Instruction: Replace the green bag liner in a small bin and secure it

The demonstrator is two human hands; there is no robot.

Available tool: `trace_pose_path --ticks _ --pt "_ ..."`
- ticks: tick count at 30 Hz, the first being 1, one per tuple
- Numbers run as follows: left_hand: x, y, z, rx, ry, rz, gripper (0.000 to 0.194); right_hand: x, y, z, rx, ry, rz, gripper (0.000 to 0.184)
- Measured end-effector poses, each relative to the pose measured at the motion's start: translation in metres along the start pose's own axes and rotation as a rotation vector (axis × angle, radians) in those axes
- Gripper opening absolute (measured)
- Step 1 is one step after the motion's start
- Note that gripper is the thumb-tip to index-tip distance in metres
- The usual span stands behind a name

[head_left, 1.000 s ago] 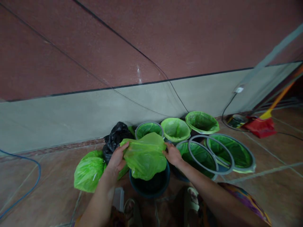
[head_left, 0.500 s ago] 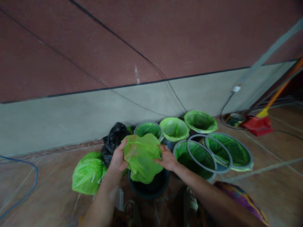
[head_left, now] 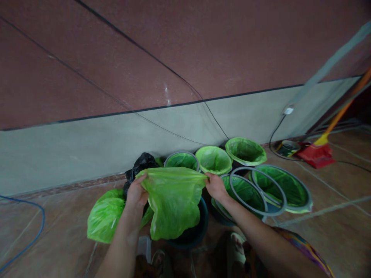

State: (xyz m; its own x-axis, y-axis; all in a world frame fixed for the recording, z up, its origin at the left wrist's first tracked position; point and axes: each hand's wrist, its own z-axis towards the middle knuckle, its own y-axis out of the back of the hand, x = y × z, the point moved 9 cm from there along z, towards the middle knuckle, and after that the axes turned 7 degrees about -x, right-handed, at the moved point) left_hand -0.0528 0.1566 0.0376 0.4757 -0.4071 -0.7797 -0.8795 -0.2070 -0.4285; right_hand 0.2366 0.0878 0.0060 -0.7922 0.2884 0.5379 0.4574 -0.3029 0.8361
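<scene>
I hold a light green plastic bag [head_left: 173, 202] stretched between both hands above a dark blue bin [head_left: 194, 234]. My left hand [head_left: 136, 193] pinches the bag's top left corner. My right hand [head_left: 215, 186] pinches its top right corner. The bag hangs down and hides most of the bin's mouth. My feet in sandals show at the bottom edge.
Several bins lined with green bags [head_left: 213, 160] stand along the wall, with loose grey rings [head_left: 254, 190] on two at the right. A black bag [head_left: 139, 166] and a full green bag [head_left: 106, 216] lie left. A red dustpan [head_left: 314, 155], cables and a blue hose [head_left: 26, 239] lie on the tiled floor.
My hands have moved apart and pulled the crumpled bag out wide, so it now hangs longer over the dark bin.
</scene>
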Motion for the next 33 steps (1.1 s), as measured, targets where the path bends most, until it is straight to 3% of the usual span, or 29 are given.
trace_pose_path --ticks 6,10,13,15,19,26,30,33 --pt "-0.030 0.012 0.006 0.002 -0.260 -0.026 0.024 -0.023 0.052 0.014 -0.193 -0.058 0.133 0.030" --pt "-0.044 0.019 0.004 -0.055 -0.421 -0.037 0.032 -0.047 0.068 0.022 -0.217 -0.139 0.473 0.028" --pt "-0.050 0.028 0.004 -0.125 -0.489 -0.046 0.042 -0.065 0.070 0.025 -0.186 -0.216 0.738 0.031" --pt "-0.052 0.033 0.003 -0.162 -0.503 -0.019 0.048 -0.073 0.070 0.024 -0.150 -0.251 0.799 0.033" --pt "-0.054 0.037 0.001 -0.189 -0.527 0.086 0.047 -0.080 0.068 0.022 -0.091 -0.279 0.779 0.030" --pt "-0.069 0.038 -0.007 -0.130 -0.625 0.255 0.035 -0.080 0.067 0.019 -0.044 -0.323 0.716 0.028" --pt "-0.088 0.047 -0.017 -0.257 -0.793 0.576 0.019 -0.070 0.071 0.014 0.001 -0.287 0.748 0.027" --pt "-0.098 0.058 -0.022 -0.385 -0.905 0.725 0.013 -0.058 0.070 0.009 0.106 -0.235 0.755 0.028"
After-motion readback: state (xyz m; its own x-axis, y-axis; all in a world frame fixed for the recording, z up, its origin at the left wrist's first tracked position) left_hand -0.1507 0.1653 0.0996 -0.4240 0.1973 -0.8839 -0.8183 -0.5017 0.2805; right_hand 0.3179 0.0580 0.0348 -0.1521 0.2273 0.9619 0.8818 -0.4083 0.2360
